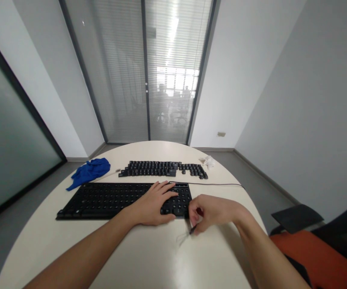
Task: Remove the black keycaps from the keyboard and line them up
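Observation:
A black keyboard base with most keycaps off lies across the table. My left hand rests on its right part, fingers spread and flat, covering some of it. Just off the keyboard's right end is my right hand, its fingers closed on a keycap puller with a dark handle and thin wire loops. The loops point down and left over the bare tabletop, apart from the keys, and are slightly blurred. Behind the base, loose black keycaps stand in rows laid out like a keyboard.
A blue cloth lies at the table's left edge, beside a thin pale stick. Crumpled white tissue sits at the back right. The keyboard's cable runs off the right edge. An orange-seated chair stands at right.

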Available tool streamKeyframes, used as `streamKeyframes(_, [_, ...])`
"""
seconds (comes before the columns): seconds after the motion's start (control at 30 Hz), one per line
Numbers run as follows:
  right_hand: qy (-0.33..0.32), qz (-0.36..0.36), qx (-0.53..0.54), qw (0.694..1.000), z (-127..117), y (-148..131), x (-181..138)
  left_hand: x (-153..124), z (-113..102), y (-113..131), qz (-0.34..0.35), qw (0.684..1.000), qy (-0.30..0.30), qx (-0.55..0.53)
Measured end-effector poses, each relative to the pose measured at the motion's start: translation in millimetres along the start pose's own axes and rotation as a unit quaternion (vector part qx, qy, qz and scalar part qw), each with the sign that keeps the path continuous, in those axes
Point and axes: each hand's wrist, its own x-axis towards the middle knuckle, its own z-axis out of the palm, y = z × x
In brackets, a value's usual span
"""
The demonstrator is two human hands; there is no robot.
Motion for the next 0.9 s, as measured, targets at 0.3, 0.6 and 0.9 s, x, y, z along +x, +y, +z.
streamKeyframes(0.3, [0.104,-0.044,0.12,0.986,-12,19,6,0,1,-1,0.001,1.0,0.001,-0.005])
streamKeyframes(0.6, [0.184,-0.106,0.078,0.974,-25,28,1,-1,0,-1,-0.001,1.0,-0.002,-0.002])
streamKeyframes(0.9, [0.183,-0.094,0.11,0.972,-21,38,7,0,-2,-2,-0.011,0.998,0.009,-0.055])
